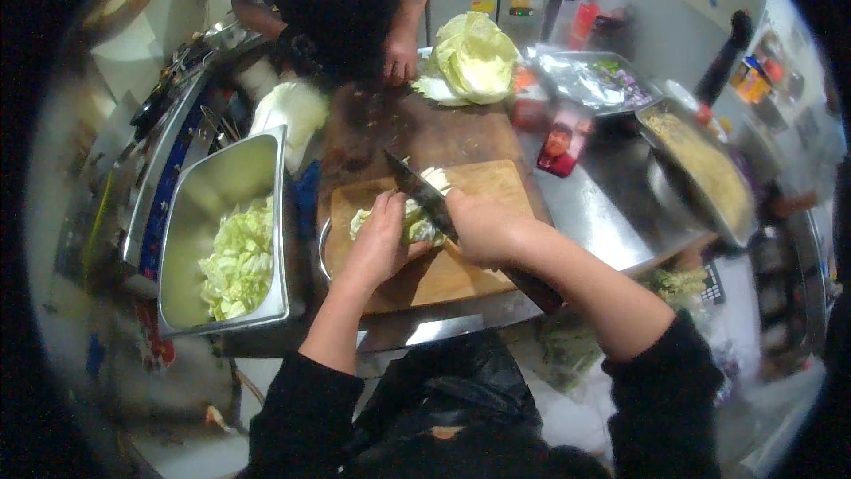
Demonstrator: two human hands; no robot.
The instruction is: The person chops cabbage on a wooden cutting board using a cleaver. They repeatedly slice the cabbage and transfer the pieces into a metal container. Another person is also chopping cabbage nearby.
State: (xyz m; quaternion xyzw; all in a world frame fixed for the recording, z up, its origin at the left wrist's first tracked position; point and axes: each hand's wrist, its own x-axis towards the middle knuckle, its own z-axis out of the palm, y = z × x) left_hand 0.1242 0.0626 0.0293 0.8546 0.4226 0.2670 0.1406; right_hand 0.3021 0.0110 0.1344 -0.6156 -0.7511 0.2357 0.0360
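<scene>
My right hand [482,226] grips the handle of a dark-bladed kitchen knife [420,192], its tip pointing up and to the left. The blade lies across a piece of napa cabbage [419,220] on a wooden cutting board [485,279]. With bent fingers my left hand [382,236] presses the cabbage just left of the blade. Part of the cabbage is hidden by my fingers and the knife. Left of the board, a deep steel pan [179,246] holds chopped cabbage leaves [243,266].
Across the table a person [319,7] stands with one hand by the dark wooden block [459,133]. A large cabbage [475,60] rests at its back right, another [292,113] at the left. A phone [562,147], a steel tray [578,80] and a filled pan [705,173] are to the right.
</scene>
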